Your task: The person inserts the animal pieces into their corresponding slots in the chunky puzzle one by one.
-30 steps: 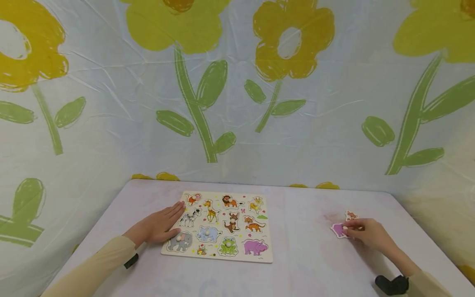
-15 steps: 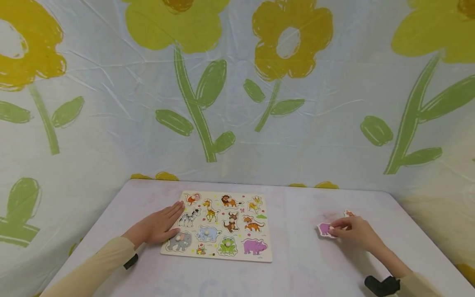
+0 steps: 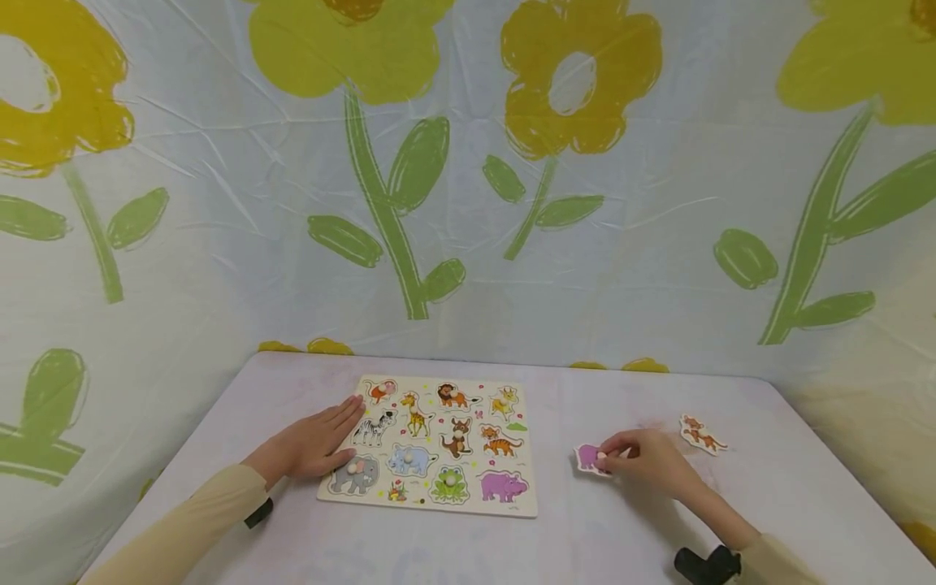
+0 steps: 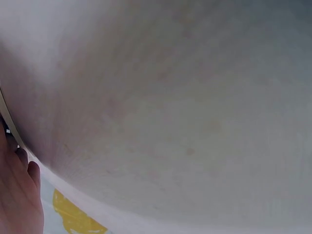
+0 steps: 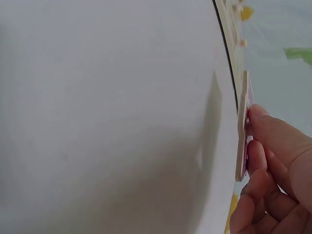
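Observation:
A wooden peg puzzle board with animal pictures lies left of the table's middle. Along its left edge rests my left hand, fingers straight, fingertips on the board. My right hand pinches the small knob of a purple hippo puzzle piece between thumb and fingers, to the right of the board. In the right wrist view the hippo piece shows edge-on, raised over the table with its shadow below. The board's lower right corner bears a purple hippo picture. The left wrist view catches only part of my left hand.
A tiger puzzle piece lies on the table beyond my right hand. Several knobbed animal pieces sit in the board, among them a frog and an elephant. A flower-printed cloth stands behind the table.
My right hand has carried the hippo piece leftward toward the board, uncovering the tiger piece on the right. The left hand has stayed at the board's edge.

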The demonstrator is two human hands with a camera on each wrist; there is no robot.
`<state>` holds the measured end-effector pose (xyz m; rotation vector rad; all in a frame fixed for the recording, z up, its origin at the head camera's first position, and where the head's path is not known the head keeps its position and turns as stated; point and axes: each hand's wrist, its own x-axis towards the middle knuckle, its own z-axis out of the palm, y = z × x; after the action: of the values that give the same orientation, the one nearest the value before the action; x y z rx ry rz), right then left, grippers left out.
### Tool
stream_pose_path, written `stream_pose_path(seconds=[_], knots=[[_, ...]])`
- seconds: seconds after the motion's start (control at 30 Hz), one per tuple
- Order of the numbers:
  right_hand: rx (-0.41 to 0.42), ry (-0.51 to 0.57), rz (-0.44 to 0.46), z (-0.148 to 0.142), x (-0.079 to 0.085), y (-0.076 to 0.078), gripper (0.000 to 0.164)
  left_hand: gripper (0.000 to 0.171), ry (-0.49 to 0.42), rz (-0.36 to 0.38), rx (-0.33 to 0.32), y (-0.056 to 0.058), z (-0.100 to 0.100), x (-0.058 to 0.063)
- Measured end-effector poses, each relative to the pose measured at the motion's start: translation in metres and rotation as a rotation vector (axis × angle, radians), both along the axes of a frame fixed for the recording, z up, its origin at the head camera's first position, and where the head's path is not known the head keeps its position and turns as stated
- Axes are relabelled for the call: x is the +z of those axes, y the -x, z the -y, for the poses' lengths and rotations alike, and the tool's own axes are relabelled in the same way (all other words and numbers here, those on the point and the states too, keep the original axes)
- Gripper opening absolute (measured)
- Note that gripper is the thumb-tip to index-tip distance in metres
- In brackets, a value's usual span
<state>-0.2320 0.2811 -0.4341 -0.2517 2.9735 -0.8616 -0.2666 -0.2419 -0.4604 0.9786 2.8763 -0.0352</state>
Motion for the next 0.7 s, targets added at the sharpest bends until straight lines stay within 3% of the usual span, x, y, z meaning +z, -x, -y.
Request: stream_pose_path(seconds=[0.2, 0.7], knots=[[0.052, 0.074, 0.033, 0.029, -0.001, 0.001, 0.016, 0.07, -0.004, 0.004, -0.006, -0.001, -0.001, 0.003], [0.272, 0.147, 0.022, 0.089, -0.008, 0.007, 0.018, 0.069, 0.002, 0.012, -0.01, -0.001, -0.001, 0.008]])
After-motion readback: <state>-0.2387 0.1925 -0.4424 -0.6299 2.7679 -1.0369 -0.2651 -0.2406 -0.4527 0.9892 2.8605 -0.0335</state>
